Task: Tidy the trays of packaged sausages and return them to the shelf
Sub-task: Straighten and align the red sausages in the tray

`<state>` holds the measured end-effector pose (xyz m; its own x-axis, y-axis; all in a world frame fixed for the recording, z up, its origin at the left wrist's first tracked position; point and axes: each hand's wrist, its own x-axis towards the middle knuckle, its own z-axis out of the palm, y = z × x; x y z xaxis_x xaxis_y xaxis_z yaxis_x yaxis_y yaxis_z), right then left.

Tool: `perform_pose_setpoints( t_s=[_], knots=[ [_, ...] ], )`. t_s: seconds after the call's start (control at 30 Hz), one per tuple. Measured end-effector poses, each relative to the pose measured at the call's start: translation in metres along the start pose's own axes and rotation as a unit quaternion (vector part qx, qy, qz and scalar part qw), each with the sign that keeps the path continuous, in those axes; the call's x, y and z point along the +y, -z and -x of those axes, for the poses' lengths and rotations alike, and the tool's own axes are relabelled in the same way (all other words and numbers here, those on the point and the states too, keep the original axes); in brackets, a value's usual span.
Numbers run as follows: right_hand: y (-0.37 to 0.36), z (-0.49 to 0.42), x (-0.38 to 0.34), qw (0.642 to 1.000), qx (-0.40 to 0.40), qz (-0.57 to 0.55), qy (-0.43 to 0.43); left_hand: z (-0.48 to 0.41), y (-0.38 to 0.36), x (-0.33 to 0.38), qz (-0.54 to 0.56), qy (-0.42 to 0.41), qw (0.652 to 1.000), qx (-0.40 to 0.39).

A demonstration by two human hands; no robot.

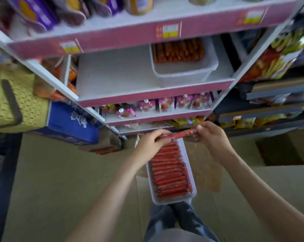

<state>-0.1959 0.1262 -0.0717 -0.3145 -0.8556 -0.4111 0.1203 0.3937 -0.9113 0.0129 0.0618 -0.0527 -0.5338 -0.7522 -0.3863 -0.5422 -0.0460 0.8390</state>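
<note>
A white tray (pixel 191 172) full of red packaged sausages lies low in front of me, over my legs. Above its far end I hold one red packaged sausage (pixel 182 134) level between both hands. My left hand (pixel 152 140) grips its left end and my right hand (pixel 208 135) pinches its right end. A second white tray (pixel 184 74) with darker sausages stands on the right half of the middle shelf (pixel 116 74), whose left half is bare.
The pink-edged shelf unit holds purple packets (pixel 43 16) up top and pink pouches (pixel 165 103) lower down. A green basket (pixel 15 102) and a blue box (pixel 72 123) sit at the left. Snack racks (pixel 278 60) stand at the right. Beige floor lies below.
</note>
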Motion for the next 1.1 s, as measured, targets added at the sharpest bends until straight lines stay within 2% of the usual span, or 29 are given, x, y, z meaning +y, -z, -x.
perform_pose_setpoints(
  t_s=[0.07,0.13,0.2,0.47,0.53,0.57,0.63,0.7,0.77,0.87,0.93,1.1],
  knots=[
    [0.001,0.01,-0.039,0.995,0.016,-0.103,0.007,0.017,0.024,0.038,0.121,-0.022,0.991,0.05],
    [-0.002,0.018,-0.075,0.983,0.015,-0.182,0.021,0.034,0.041,0.071,0.264,-0.061,0.955,0.117],
    [-0.008,0.025,-0.106,0.977,0.004,-0.21,0.044,0.046,0.051,0.1,0.34,-0.109,0.92,0.159],
    [-0.055,0.062,-0.194,0.948,-0.067,-0.283,0.129,0.071,0.067,0.184,0.389,-0.251,0.862,0.205],
    [-0.061,0.069,-0.204,0.952,-0.083,-0.252,0.149,0.073,0.071,0.192,0.389,-0.278,0.85,0.222],
    [-0.061,0.072,-0.207,0.962,-0.084,-0.202,0.166,0.076,0.073,0.195,0.38,-0.288,0.849,0.229],
    [-0.059,0.074,-0.21,0.976,-0.052,-0.017,0.211,0.079,0.076,0.196,0.299,-0.313,0.862,0.264],
    [-0.055,0.079,-0.218,0.955,-0.012,0.129,0.266,0.078,0.08,0.192,0.117,-0.335,0.876,0.326],
    [-0.054,0.09,-0.229,0.933,-0.017,0.124,0.336,0.076,0.082,0.188,-0.035,-0.356,0.859,0.366],
    [-0.058,0.111,-0.242,0.897,-0.033,0.101,0.428,0.069,0.082,0.184,-0.139,-0.383,0.831,0.379],
    [-0.06,0.117,-0.245,0.873,-0.022,0.131,0.469,0.066,0.08,0.183,-0.167,-0.385,0.824,0.381],
    [-0.056,0.126,-0.246,0.838,0.006,0.173,0.517,0.069,0.078,0.184,-0.179,-0.409,0.806,0.388]
  ],
)
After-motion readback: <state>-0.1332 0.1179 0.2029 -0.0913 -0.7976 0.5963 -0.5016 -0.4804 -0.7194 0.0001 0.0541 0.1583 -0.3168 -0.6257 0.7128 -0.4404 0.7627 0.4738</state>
